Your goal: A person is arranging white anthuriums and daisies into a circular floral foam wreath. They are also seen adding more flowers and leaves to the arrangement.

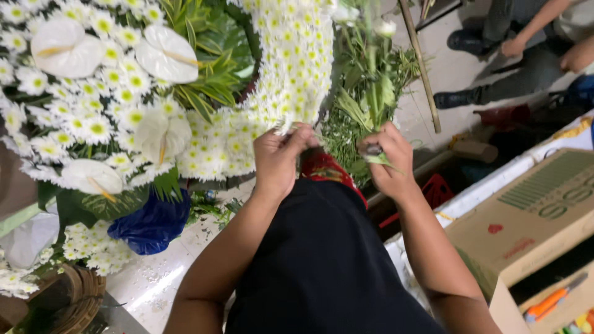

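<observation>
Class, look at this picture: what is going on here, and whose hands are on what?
A person in a black top works at a large arrangement of white daisy-like flowers and white anthuriums. Their left hand pinches the lower edge of the hanging white flower cluster. Their right hand grips a small green stem piece beside a bunch of green stems. An open cardboard box sits to the right, and another person's hands show at the top right.
</observation>
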